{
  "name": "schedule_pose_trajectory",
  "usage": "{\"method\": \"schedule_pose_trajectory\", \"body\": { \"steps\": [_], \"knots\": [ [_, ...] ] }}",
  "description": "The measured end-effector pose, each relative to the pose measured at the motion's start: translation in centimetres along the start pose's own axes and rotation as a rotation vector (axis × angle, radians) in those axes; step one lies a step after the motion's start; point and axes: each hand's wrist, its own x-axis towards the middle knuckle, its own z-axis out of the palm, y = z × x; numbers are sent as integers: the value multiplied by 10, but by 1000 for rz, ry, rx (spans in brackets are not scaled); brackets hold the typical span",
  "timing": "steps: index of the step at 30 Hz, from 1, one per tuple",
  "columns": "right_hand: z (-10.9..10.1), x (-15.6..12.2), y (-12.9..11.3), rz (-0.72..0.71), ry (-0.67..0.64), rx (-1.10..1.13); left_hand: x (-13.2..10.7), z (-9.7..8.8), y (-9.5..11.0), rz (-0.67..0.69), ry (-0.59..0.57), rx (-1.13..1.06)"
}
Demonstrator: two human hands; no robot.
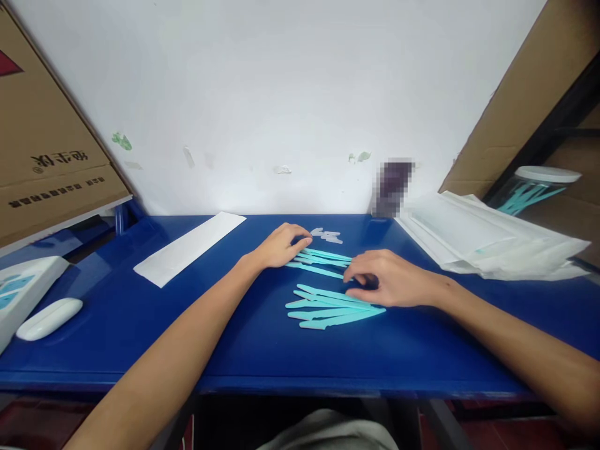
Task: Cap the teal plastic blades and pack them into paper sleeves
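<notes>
Two groups of turquoise eyebrow razors lie on the blue table (253,337). Beside the left ends of the upper razors (323,260) rests my left hand (281,245), fingers bent, with a gap between thumb and forefinger. My right hand (391,278) hovers at the right ends of that group, its thumb and fingers curved and apart. Its fingertips partly cover the razor ends, and I cannot tell whether they touch. Nearer to me, the lower razors (328,309) are fanned out, their right ends close together under my right thumb. Behind my left fingertips are several small whitish blade covers (328,235).
At the left lie a long white paper strip (190,250), a white rounded case (49,319) and a white box (28,290). A stack of white plastic sleeves (487,237) and a lidded jar of razors (534,190) stand right. Cardboard (51,125) flanks the white wall.
</notes>
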Motion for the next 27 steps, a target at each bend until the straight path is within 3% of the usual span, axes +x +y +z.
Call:
{"method": "schedule_pose_trajectory", "body": {
  "steps": [5,9,12,17,22,27],
  "knots": [
    [2,-2,-5,-113,153,56,15,9,8,-107,-163,-30],
    [2,1,-9,-16,-9,-32,19,8,11,-152,-281,-50],
    [1,3,-10,44,-127,-11,13,4,6,-143,-199,8],
    [-4,1,-8,187,-196,76,0,-9,-14,-97,-37,202],
    [-9,-2,-4,211,-223,133,-5,-17,-35,-193,-14,301],
    [-9,0,-2,209,-260,177,-6,-17,-48,-354,17,148]
  ]
}}
